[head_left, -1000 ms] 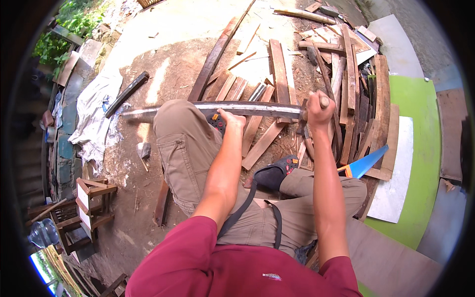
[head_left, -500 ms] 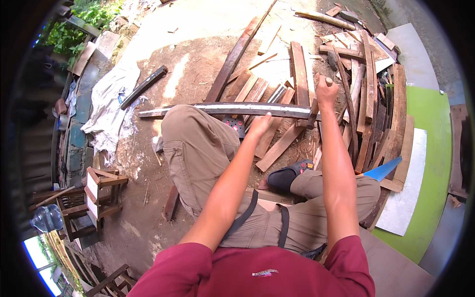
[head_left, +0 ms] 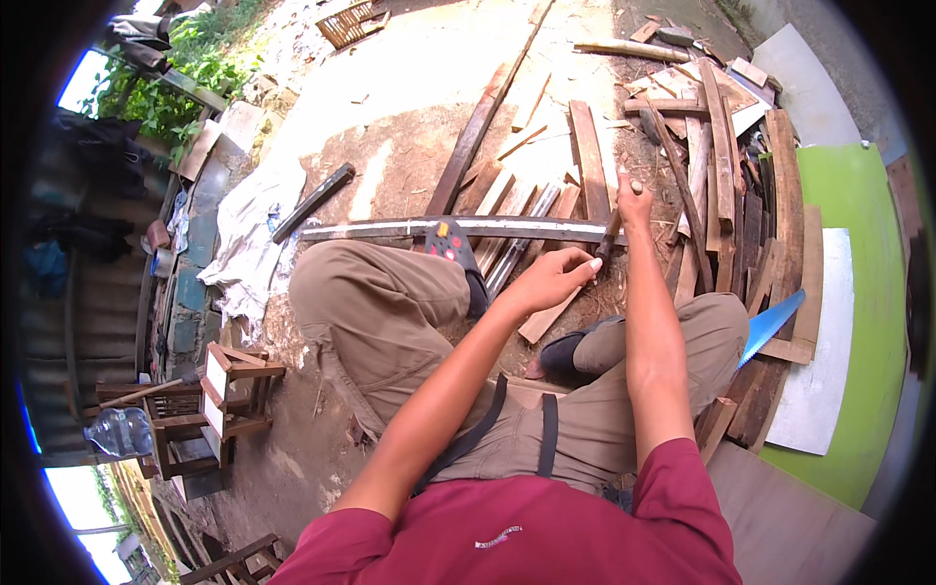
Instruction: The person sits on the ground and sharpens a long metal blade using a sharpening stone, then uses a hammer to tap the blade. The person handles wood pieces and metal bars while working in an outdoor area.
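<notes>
I sit on the ground with a long pale plank (head_left: 390, 230) lying crosswise in front of my knees. My sandalled foot (head_left: 453, 244) rests on it. My right hand (head_left: 632, 195) is shut on the upper end of a dark stick-like tool (head_left: 609, 234) that slants down to the plank's right end. My left hand (head_left: 551, 281) hovers just below, its pinched fingertips touching the tool's lower tip. Whether those fingers hold something small is too fine to see.
Several loose wooden slats (head_left: 721, 166) pile up to the right and ahead. A blue handsaw (head_left: 775, 327) lies by my right knee, on a green board (head_left: 863, 224) and white sheet (head_left: 824, 380). Left: white cloth (head_left: 249, 249), black bar (head_left: 312, 203), small wooden stool (head_left: 229, 390), water bottle (head_left: 122, 431).
My left hand has come off the plank and moved right to the tool's tip. My right hand has tilted the tool downward. My head has moved, shifting the view.
</notes>
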A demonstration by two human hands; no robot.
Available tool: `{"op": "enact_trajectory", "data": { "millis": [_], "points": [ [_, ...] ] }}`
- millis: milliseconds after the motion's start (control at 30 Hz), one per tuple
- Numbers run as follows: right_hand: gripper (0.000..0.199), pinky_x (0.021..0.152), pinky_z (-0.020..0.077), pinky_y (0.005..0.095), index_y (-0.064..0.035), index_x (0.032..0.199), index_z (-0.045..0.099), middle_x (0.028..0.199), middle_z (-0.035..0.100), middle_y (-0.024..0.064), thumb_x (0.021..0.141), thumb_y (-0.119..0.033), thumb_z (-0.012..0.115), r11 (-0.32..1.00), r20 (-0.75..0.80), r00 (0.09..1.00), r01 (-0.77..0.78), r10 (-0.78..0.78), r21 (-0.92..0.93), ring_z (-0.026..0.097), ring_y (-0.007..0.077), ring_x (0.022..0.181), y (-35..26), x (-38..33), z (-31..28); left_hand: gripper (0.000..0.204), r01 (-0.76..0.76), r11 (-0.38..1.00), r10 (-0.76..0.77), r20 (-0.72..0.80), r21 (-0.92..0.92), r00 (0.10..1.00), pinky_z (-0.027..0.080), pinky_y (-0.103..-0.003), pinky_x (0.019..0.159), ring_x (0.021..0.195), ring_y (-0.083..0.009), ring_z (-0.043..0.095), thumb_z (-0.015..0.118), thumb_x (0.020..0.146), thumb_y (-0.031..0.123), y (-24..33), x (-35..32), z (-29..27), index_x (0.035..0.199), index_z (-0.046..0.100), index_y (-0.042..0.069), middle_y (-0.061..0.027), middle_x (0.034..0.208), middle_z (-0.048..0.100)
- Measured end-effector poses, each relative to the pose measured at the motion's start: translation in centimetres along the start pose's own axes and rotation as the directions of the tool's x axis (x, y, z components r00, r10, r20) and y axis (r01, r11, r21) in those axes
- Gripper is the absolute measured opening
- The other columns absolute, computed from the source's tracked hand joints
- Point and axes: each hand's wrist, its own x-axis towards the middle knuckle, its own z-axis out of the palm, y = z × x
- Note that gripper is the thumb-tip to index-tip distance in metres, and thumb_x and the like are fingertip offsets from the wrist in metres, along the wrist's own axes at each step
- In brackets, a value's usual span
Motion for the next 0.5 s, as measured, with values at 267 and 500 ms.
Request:
{"op": "enact_trajectory", "data": {
  "millis": [267,500],
  "points": [
    [0.062,0.064,0.0456,0.0361,-0.0028,0.066,0.063,0.064,0.062,0.0047,0.094,-0.057,0.066,0.988,-0.058,0.994,-0.101,0.095,-0.115,0.056,0.0167,0.062,1.3,-1.3,-1.1,0.052,0.137,0.957,-0.142,0.0,0.257,0.99,0.053,-0.041,0.089,0.099,-0.0294,0.07,0.066,0.096,0.045,-10.2,2.6,2.0,0.114,0.069,-0.003,-0.0221,0.104,0.072],
    [0.062,0.066,0.0449,0.0312,-0.0046,0.068,0.059,0.067,0.061,0.0046,0.099,-0.058,0.056,0.969,-0.053,0.97,-0.239,0.236,-0.057,0.058,0.016,0.067,0.1,-3.6,-2.0,0.046,0.119,0.865,0.023,-0.275,0.487,0.961,0.042,-0.049,0.102,0.122,-0.0368,0.055,0.071,0.089,0.035,-15.2,9.2,3.4,0.12,0.062,0.002,-0.0197,0.121,0.062]
  ]
}}
